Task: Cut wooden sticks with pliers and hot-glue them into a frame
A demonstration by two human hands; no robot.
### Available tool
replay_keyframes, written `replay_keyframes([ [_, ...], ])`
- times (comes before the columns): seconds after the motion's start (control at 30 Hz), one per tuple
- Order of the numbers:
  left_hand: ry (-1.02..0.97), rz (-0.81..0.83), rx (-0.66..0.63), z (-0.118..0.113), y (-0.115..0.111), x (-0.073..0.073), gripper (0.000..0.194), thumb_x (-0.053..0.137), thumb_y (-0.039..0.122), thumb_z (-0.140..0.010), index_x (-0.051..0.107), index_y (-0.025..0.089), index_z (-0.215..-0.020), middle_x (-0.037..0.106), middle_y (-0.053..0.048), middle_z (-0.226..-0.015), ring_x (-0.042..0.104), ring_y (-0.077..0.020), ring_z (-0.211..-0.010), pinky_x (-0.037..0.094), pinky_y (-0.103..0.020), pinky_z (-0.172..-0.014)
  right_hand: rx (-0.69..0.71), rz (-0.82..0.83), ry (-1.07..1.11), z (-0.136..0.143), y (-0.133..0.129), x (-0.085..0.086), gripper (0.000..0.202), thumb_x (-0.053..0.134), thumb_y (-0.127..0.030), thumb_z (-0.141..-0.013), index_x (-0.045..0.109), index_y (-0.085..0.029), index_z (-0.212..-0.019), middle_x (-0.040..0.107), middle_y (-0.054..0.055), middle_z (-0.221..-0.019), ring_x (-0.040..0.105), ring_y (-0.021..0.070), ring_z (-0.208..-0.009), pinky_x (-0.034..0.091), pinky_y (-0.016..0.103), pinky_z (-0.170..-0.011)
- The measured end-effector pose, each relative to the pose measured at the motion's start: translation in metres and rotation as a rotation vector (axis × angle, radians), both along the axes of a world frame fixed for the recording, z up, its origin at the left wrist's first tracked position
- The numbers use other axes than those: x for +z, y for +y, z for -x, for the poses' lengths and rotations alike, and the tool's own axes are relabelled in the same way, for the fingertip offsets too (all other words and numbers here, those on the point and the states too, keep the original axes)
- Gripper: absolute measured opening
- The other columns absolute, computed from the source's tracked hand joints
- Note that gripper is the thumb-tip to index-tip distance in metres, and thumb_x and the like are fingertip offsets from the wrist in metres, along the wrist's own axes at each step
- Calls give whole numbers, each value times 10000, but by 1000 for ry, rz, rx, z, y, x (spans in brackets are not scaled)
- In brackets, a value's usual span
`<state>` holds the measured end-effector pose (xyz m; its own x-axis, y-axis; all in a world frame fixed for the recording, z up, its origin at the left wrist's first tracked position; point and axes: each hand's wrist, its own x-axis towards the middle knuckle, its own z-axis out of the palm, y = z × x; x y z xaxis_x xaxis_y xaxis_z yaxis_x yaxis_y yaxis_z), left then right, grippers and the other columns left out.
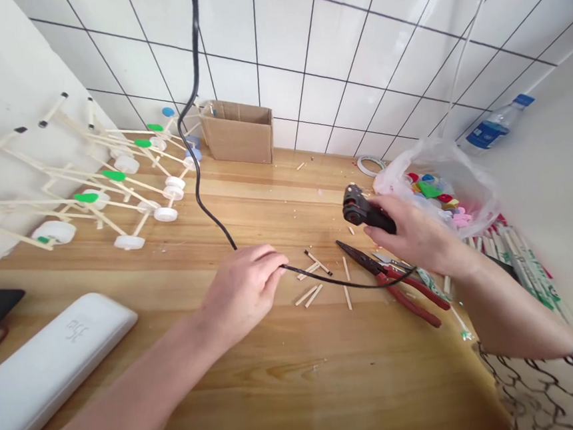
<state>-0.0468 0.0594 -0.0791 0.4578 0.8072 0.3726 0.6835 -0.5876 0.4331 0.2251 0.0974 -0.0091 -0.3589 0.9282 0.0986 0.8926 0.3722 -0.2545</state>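
Note:
My left hand (245, 289) is closed on a black cable (206, 212) that hangs from the top of the view and runs on to the right. In my right hand (408, 231) is a black tool (366, 213), its head pointing left above the table. The cable's far end passes below my right wrist, near red-handled pliers (406, 295). Between my hands, several short wooden sticks (309, 295) lie on the wooden table (282, 389), one with dark ends.
Stick frames with white wheels (129, 242) stand at the left. A cardboard box (239, 135) is against the tiled wall. At the right are a tape roll (370, 165), a plastic bag (475, 192) of coloured parts and a bottle (497, 126). A white power bank (59, 369) lies front left.

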Motion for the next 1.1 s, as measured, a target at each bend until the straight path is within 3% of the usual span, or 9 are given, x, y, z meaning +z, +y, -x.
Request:
replay_keyframes([
  [0.13, 198, 37, 25, 4, 19, 21, 236, 450, 161, -850, 682, 166, -810, 656, -47, -830, 604, -184, -820, 476, -308, -764, 62, -95, -77, 12, 49, -6, 171, 555, -226, -750, 579, -168, -910, 602, 55, -839, 558, 210, -763, 427, 315, -680],
  [0.27, 334, 28, 185, 0, 51, 38, 280, 425, 197, -841, 703, 164, -853, 665, -63, -889, 606, -222, -887, 472, -329, -782, -23, -228, -121, 26, 96, -16, 290, 578, -231, -762, 552, -137, -1036, 574, 122, -1032, 556, 266, -905, 445, 364, -741],
  [0.43, 450, 114, 277, -13, 84, 33, 272, 453, 180, -806, 714, 171, -879, 674, -75, -931, 607, -257, -941, 473, -338, -781, -86, -175, -161, 43, 121, -30, 366, 602, -203, -775, 529, -129, -1126, 537, 151, -1163, 529, 302, -1029, 456, 398, -803],
  [0.7, 451, 104, 332, -16, 106, 1, 262, 458, 187, -801, 711, 147, -856, 658, -112, -911, 603, -275, -937, 479, -349, -764, -106, -45, -266, 61, 126, -63, 371, 580, -183, -814, 526, -99, -1171, 528, 181, -1223, 504, 314, -1099, 433, 406, -867],
  [0.87, 361, 43, 296, -12, 101, -12, 249, 471, 177, -803, 676, 137, -940, 639, -99, -951, 588, -250, -953, 467, -335, -835, -99, -4, -285, 64, 128, -60, 334, 564, -239, -842, 552, -120, -1154, 568, 164, -1203, 518, 308, -1074, 404, 416, -886],
  [1.0, 240, -30, 269, -13, 68, -8, 195, 490, 151, -796, 651, 169, -903, 624, -70, -939, 590, -224, -905, 475, -318, -780, -104, -64, -284, 64, 92, -36, 349, 557, -200, -839, 542, -117, -1177, 525, 180, -1247, 449, 337, -1141, 349, 474, -924],
  [1.1, 138, -31, 164, -17, 30, -3, 174, 475, 137, -814, 635, 185, -764, 622, -52, -873, 591, -190, -802, 470, -300, -715, 119, -200, -102, 61, 34, -22, 186, 514, -181, -858, 608, -152, -1016, 602, 127, -1079, 504, 269, -1027, 374, 422, -897],
])
